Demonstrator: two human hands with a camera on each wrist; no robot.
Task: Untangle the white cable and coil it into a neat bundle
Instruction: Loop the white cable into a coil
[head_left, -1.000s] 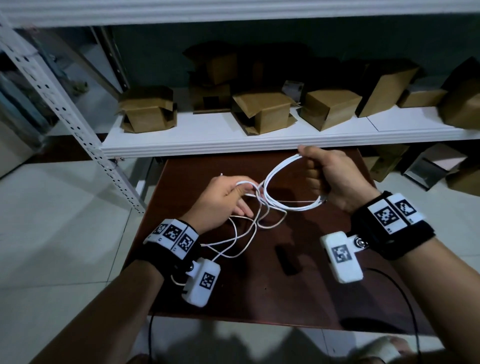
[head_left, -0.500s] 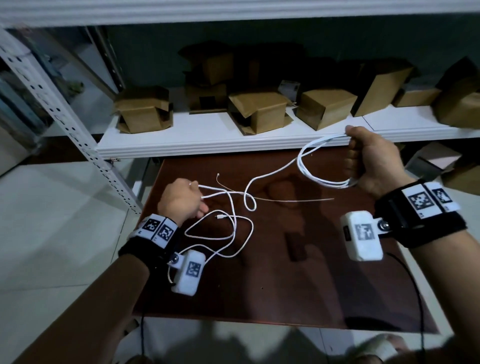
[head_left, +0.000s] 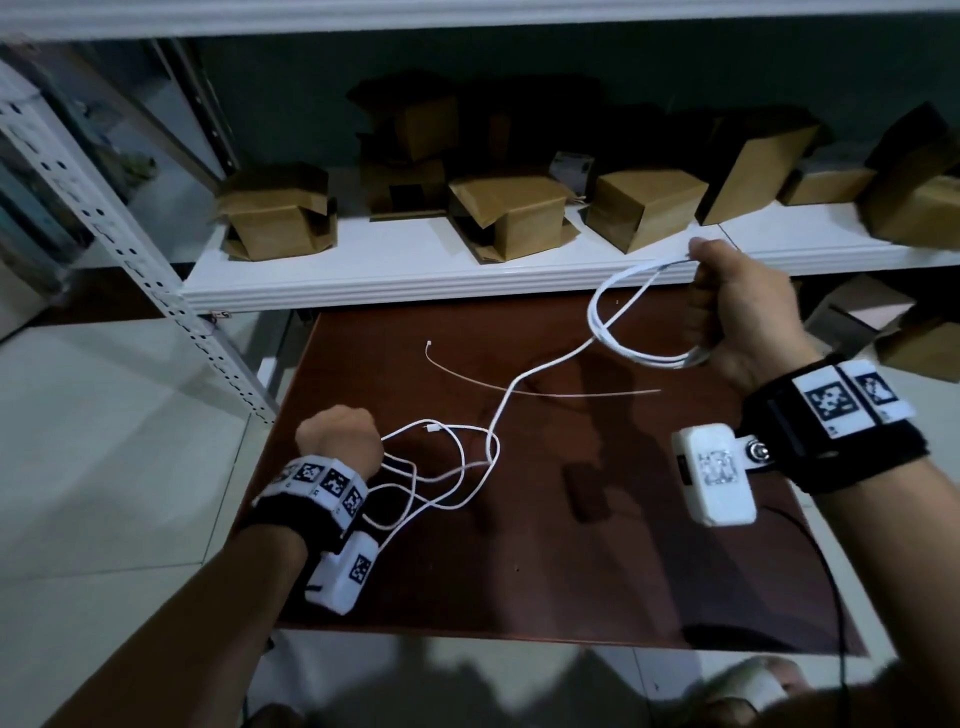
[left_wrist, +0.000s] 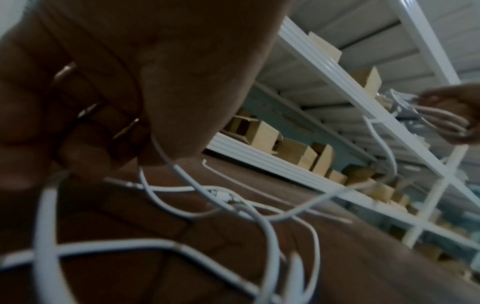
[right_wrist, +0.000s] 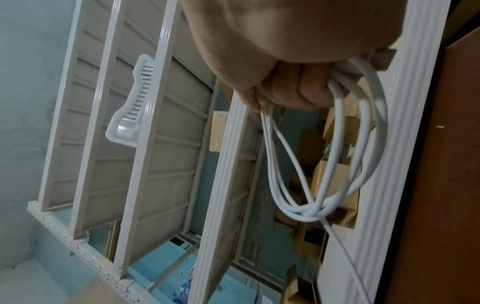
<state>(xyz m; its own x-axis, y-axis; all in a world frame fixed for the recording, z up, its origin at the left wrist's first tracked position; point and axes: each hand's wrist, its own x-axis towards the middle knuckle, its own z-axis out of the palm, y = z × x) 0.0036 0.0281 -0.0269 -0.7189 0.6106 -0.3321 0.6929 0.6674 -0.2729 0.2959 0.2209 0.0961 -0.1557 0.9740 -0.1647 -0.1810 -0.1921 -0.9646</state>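
One white cable, one thin loose tie on brown desk. Two hands. Right hand, upper right of frame, grip clenched around about three cable loops, raised above desk. Left hand, lower left, grip curled tight on tangled strands near desk edge. Single strand runs between both hands, middle of frame.

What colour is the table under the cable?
Dark reddish brown table, clearest in the head view.
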